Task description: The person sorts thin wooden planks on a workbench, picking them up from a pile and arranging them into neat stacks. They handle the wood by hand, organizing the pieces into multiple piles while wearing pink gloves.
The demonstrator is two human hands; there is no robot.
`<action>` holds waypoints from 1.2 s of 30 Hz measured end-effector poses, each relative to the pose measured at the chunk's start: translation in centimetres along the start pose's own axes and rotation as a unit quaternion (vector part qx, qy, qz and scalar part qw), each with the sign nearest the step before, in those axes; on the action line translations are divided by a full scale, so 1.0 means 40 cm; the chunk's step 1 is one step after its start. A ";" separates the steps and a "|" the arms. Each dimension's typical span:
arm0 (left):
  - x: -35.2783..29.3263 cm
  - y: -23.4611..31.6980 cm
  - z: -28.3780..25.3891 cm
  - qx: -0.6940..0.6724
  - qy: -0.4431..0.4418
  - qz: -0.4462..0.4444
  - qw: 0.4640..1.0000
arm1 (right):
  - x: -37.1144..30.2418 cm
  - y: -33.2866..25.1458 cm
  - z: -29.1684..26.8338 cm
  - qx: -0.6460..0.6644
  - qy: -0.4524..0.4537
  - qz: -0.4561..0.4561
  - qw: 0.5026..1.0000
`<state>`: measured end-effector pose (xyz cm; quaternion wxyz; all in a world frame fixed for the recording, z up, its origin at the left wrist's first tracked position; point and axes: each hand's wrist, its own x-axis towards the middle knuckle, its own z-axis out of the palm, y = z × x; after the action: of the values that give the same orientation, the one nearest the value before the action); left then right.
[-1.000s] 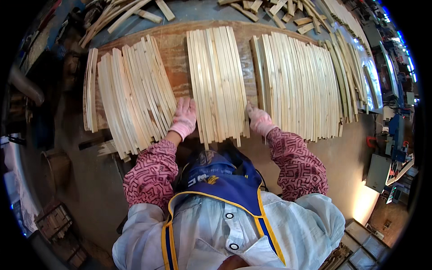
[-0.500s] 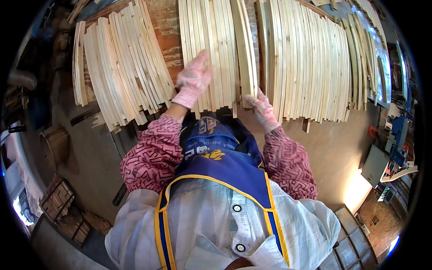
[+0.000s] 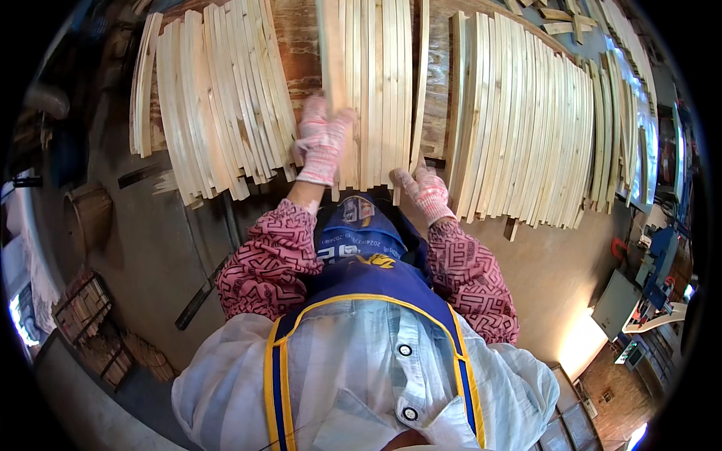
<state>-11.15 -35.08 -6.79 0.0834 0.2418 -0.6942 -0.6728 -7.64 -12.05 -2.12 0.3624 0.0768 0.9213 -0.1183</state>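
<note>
My left hand (image 3: 322,146), in a pink and white knit glove, is at the left edge of the middle row of pale wooden strips (image 3: 380,98). Its thumb and fingers close around a slightly blurred, raised wooden strip (image 3: 331,52). My right hand (image 3: 426,194), gloved alike, is at the near end of a narrow wooden strip (image 3: 421,83) on the row's right side. Thumb and fingers lie on either side of that strip's end. Pink patterned sleeves cover both my forearms.
More wooden strips lie side by side in a left row (image 3: 218,105) and a wide right row (image 3: 526,120). Brown board (image 3: 295,45) shows between the rows. Offcuts (image 3: 560,22) lie at the far right. Machinery (image 3: 647,255) stands at the right.
The view has shifted somewhat. The raised strips at my right hand are down to one narrow strip. My left hand, which was over the middle row, now grips a raised strip at its left edge.
</note>
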 end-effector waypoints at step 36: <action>-0.072 0.186 -0.115 -0.340 -0.232 -0.231 0.882 | 0.149 -0.056 -0.080 0.159 0.247 -0.036 0.955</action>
<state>-8.27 -38.06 1.44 -0.1605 0.1892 -0.3469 -0.9045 -14.54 -12.99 -3.58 0.1023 0.1267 0.9536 -0.2532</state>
